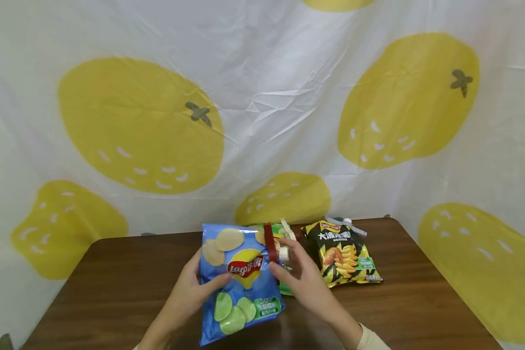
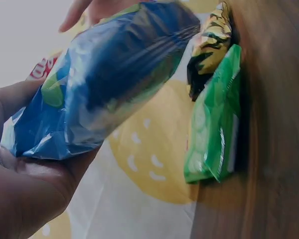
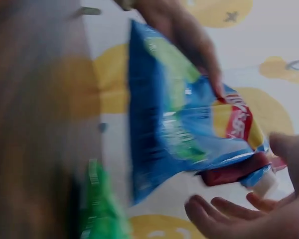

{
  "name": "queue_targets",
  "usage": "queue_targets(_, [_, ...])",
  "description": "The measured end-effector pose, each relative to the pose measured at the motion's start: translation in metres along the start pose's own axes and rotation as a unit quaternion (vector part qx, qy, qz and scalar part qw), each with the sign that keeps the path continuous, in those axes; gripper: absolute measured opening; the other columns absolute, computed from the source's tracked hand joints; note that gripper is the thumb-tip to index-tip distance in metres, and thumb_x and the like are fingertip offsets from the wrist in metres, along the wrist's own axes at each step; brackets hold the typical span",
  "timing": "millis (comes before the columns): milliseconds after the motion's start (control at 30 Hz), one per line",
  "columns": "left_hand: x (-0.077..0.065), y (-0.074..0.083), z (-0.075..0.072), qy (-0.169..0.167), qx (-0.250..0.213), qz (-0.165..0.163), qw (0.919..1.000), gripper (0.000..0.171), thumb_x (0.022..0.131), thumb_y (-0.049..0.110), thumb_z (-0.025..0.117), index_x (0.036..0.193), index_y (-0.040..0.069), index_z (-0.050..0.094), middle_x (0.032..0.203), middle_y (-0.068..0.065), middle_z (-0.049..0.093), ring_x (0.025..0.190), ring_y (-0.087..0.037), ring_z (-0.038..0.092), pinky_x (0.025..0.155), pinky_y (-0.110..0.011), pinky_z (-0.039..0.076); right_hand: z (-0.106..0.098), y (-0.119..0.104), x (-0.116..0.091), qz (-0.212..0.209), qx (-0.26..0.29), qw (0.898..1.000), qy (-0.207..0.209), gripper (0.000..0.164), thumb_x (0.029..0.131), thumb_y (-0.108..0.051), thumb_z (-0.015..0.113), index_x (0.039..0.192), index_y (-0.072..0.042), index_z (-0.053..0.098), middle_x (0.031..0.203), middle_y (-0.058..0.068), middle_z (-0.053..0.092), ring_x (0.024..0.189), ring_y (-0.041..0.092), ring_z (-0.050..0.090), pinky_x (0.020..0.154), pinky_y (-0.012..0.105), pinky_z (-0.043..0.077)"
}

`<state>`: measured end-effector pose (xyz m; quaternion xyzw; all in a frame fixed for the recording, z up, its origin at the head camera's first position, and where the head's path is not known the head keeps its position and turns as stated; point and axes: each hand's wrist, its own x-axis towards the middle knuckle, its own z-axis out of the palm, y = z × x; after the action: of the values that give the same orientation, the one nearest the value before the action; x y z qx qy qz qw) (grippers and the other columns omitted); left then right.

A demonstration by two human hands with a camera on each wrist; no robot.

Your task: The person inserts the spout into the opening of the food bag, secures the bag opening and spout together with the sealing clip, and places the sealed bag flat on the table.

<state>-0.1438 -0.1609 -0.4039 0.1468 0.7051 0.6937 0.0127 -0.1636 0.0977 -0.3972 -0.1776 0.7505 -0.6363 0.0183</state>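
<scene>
A blue bag of potato chips [image 1: 240, 287] is held up over the table, tilted a little. My left hand [image 1: 192, 289] grips its left side, thumb across the front and fingers behind. A dark red sealing clip [image 1: 270, 243] with a white cap [image 1: 283, 253] runs along the bag's right edge. Around the cap end is my right hand [image 1: 306, 277], thumb and fingers apart. In the right wrist view, these fingers [image 3: 214, 211] are spread below the red clip [image 3: 234, 172], with a gap between.
Behind the blue bag, a green snack bag [image 2: 214, 124] stands on the brown wooden table [image 1: 135, 282]. At right lies a black and yellow snack bag [image 1: 343, 255] with a pale grey clip [image 1: 347, 226] across its top. A lemon-print cloth [image 1: 280, 121] hangs behind the table.
</scene>
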Motion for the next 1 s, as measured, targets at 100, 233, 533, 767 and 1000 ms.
queue_targets(100, [-0.006,-0.006,-0.005,0.041,0.007,0.000,0.9991,0.055,0.091,0.007,0.071,0.139,0.011,0.044,0.120,-0.018,0.062,0.102,-0.028,0.067,0.082,-0.037,0.057,0.003,0.012,-0.010,0.038,-0.001,0.998,-0.054,0.075,0.095,-0.022,0.069,0.156,-0.023,0.025,0.146,0.024,0.045,0.119,0.032,0.060,0.095,0.041,0.052])
queue_targets(233, [-0.010,-0.012,-0.008,0.077,0.003,-0.023,0.9968,0.054,0.091,0.007,0.072,0.136,0.009,0.041,0.120,-0.019,0.061,0.101,-0.025,0.068,0.082,-0.036,0.057,0.010,0.023,-0.015,0.028,0.009,0.995,-0.092,0.090,0.095,-0.017,0.070,0.160,-0.028,0.008,0.142,0.028,0.048,0.107,0.028,0.065,0.088,0.035,0.054])
queue_targets(533, [-0.025,-0.018,-0.012,0.115,-0.002,-0.047,0.9923,0.085,0.091,0.012,0.073,0.152,0.030,0.017,0.139,-0.019,0.048,0.117,-0.034,0.060,0.088,-0.040,0.056,0.033,0.027,-0.007,-0.021,0.000,0.998,-0.057,0.096,0.087,0.001,0.072,0.160,-0.024,0.015,0.126,0.024,0.059,0.087,0.019,0.062,0.078,0.026,0.054])
queue_targets(767, [-0.024,-0.026,-0.024,0.137,0.123,-0.035,0.9822,0.096,0.089,0.023,0.077,0.158,0.029,0.010,0.137,-0.021,0.052,0.108,-0.033,0.065,0.079,-0.040,0.058,0.050,0.035,0.007,-0.018,-0.017,0.999,-0.044,0.097,0.087,0.007,0.069,0.159,-0.033,0.018,0.128,0.021,0.058,0.084,0.019,0.061,0.075,0.025,0.053])
queue_targets(1000, [0.001,-0.041,-0.050,0.182,0.258,0.000,0.9488,0.098,0.087,0.027,0.079,0.158,0.015,0.014,0.127,-0.026,0.059,0.108,-0.037,0.063,0.086,-0.050,0.054,0.070,0.041,0.037,-0.024,-0.087,0.995,-0.040,0.095,0.086,0.007,0.067,0.161,-0.019,0.014,0.124,0.018,0.058,0.077,0.014,0.059,0.069,0.025,0.052])
